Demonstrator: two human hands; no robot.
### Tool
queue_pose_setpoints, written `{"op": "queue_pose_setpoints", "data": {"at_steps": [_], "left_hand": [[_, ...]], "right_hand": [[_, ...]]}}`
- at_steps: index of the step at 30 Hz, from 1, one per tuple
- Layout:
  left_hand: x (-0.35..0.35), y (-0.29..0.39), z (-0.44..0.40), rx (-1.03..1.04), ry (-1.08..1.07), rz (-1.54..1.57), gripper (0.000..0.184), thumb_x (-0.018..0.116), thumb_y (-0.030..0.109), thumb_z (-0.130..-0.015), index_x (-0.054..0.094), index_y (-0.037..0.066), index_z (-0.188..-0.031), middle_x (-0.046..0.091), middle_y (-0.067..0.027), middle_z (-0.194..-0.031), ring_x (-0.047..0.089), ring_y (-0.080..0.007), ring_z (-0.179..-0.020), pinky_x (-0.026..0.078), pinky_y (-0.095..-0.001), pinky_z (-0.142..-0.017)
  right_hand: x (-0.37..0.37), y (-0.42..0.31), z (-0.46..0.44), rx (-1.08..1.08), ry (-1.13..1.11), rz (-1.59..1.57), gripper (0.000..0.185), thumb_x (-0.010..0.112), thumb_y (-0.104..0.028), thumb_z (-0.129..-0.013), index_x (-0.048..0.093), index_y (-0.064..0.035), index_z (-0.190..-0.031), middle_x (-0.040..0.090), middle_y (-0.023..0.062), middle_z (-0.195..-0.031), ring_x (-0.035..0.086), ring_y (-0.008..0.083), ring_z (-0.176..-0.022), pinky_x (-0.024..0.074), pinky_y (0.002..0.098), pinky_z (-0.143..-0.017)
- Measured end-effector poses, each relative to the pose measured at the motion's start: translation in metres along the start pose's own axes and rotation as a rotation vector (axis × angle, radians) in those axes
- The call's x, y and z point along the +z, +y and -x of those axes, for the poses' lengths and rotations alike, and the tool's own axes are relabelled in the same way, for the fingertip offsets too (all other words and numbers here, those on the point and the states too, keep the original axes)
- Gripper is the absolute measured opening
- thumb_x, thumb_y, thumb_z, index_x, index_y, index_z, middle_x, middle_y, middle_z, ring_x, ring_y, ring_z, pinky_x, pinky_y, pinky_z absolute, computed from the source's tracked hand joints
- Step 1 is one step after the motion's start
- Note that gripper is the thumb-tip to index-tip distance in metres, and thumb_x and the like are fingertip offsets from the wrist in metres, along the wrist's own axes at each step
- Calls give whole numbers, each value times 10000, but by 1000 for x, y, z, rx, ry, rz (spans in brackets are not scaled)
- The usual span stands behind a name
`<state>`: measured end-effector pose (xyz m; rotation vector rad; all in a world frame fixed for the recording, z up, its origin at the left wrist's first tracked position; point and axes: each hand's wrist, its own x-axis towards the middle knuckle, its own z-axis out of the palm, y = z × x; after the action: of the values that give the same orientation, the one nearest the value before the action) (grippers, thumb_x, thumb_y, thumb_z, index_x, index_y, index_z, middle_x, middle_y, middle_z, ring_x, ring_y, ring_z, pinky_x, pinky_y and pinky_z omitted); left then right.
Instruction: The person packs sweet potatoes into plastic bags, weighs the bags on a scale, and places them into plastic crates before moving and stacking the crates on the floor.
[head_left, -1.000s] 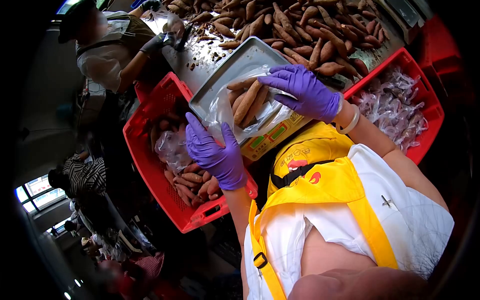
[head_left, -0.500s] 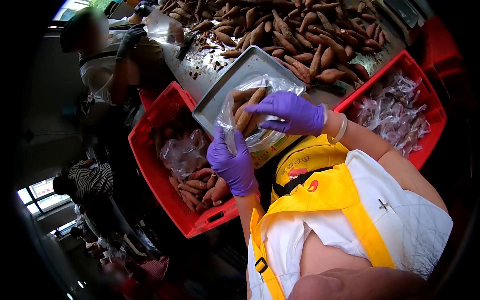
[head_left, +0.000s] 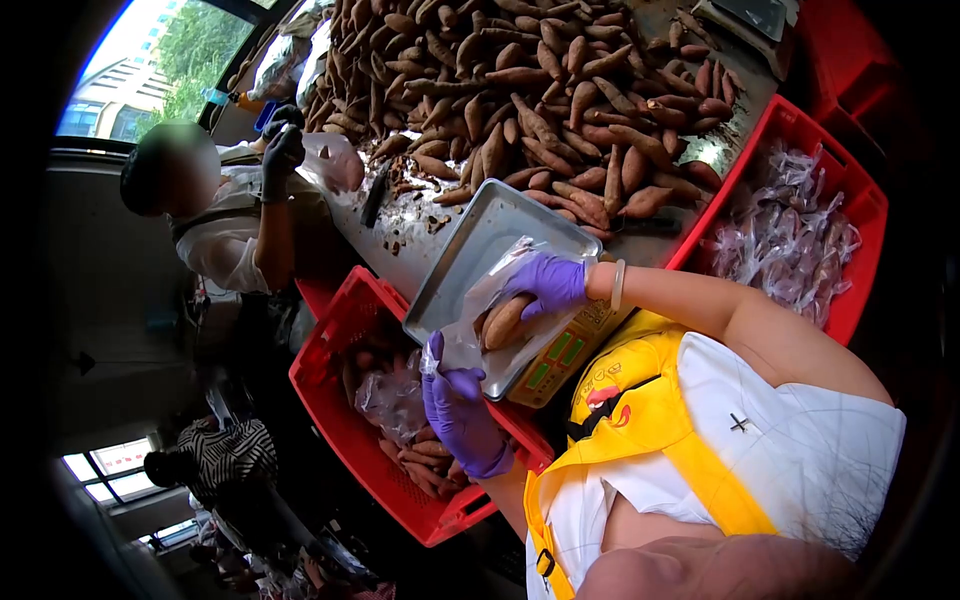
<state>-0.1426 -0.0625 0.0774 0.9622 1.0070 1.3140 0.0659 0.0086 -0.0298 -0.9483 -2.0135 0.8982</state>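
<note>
A clear plastic bag (head_left: 465, 340) with sweet potatoes (head_left: 503, 322) in it lies over the grey tray (head_left: 440, 275) of a yellow scale (head_left: 560, 350). My right hand (head_left: 548, 283), in a purple glove, wraps over the sweet potatoes at the bag's upper right side. At the bag's lower left is my left hand (head_left: 462, 415), also gloved in purple, with its fingertips pinched on the bag's edge.
A heap of sweet potatoes (head_left: 540, 110) covers the metal table (head_left: 400, 240). One red crate (head_left: 340, 420) holds sweet potatoes and plastic bags; another (head_left: 865, 220), at right, holds filled bags. A co-worker (head_left: 230, 215) stands at upper left holding a bag.
The view has tilted, so the tray and crates sit lower and more of the heap and a window show. My right hand has moved from pointing over the bag to closing on the sweet potatoes.
</note>
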Motion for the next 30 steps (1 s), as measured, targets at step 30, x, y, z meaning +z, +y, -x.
{"op": "queue_pose_setpoints", "data": {"at_steps": [30], "left_hand": [[18, 13, -27, -59, 156, -117, 628, 559, 336, -890, 417, -63, -1355, 567, -28, -783, 504, -114, -801, 372, -256, -848]], "right_hand": [[-153, 227, -112, 155, 299, 965, 156, 551, -149, -862, 665, -57, -914, 662, 133, -850, 659, 321, -774, 533, 369, -746]]}}
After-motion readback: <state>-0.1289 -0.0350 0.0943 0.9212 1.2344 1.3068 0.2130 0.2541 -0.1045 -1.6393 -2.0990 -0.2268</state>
